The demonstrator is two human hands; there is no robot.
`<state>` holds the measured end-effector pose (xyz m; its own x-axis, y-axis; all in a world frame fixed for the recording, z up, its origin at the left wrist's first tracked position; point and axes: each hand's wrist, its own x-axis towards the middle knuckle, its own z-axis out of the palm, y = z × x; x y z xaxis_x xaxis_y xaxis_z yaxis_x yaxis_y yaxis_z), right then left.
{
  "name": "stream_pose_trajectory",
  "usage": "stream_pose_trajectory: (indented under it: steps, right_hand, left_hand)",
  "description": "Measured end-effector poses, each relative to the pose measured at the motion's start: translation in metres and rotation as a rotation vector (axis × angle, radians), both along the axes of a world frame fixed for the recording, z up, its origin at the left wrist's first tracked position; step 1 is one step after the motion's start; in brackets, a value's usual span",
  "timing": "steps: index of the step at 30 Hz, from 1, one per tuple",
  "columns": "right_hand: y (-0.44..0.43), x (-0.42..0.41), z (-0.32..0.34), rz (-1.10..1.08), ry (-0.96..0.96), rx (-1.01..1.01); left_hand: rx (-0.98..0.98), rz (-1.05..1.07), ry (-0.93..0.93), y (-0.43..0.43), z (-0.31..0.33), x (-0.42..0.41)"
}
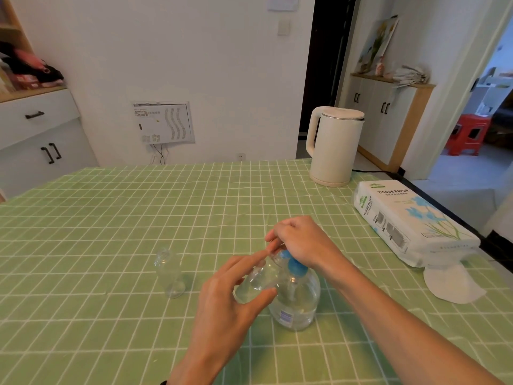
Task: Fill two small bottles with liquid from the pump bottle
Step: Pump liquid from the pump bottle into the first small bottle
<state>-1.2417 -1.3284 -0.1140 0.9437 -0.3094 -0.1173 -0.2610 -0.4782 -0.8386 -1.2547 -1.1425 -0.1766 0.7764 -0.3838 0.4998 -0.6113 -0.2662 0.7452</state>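
Left hand grips small bottle, tilted at spout; right hand presses pump bottle head.

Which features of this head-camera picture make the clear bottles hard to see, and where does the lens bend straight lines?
Head view: the light is soft and even, so the standing small bottle shows only as faint outlines against the green tablecloth; the left hand holds another, slightly blurred; wide-angle distortion curves the grid lines and the doorframe at the right edge.
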Motion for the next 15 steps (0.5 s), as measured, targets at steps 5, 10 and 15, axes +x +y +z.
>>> stream_pose_trajectory:
  steps: [5,10,15]
  right_hand:
    - [0.002,0.002,0.013,0.027,0.001,-0.146]
    - [0.001,0.003,0.004,0.005,-0.009,-0.059]
    - [0.0,0.001,-0.003,-0.001,0.018,-0.022]
  left_hand:
    - [-0.015,-0.002,-0.001,0.001,0.002,0.002]
    - [-0.025,-0.005,0.003,0.0,0.0,0.003]
    - [-0.02,-0.014,0.008,0.0,-0.004,0.003]
